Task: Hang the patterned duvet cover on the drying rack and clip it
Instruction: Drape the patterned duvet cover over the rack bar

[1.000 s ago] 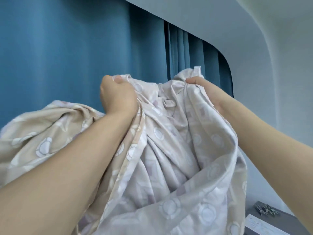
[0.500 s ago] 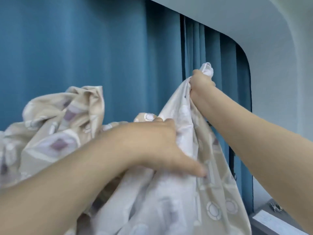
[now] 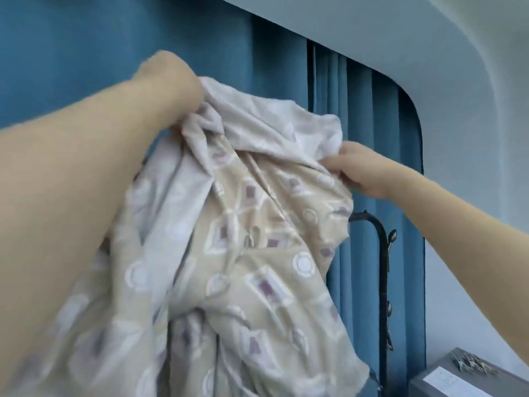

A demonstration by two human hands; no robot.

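The beige patterned duvet cover (image 3: 252, 253), printed with white rings and purple squares, hangs bunched in front of me. My left hand (image 3: 171, 81) is raised high and grips a fold of its upper edge. Lower and to the right, my right hand (image 3: 360, 170) pinches another part of the edge. The cloth drapes between both hands and falls out of the bottom of the view. A black metal drying rack (image 3: 382, 267) shows its curved corner and post just right of the cloth; the rest of it is hidden behind the cover.
Blue curtains (image 3: 329, 81) fill the background behind the rack. A pale wall (image 3: 472, 138) lies to the right. At the bottom right stands a grey box (image 3: 446, 382) with a heap of metal clips (image 3: 469, 365) on top.
My left hand has risen from the middle of the cloth to grip its top edge high up. My right hand has dropped lower, and the black rack has come into view.
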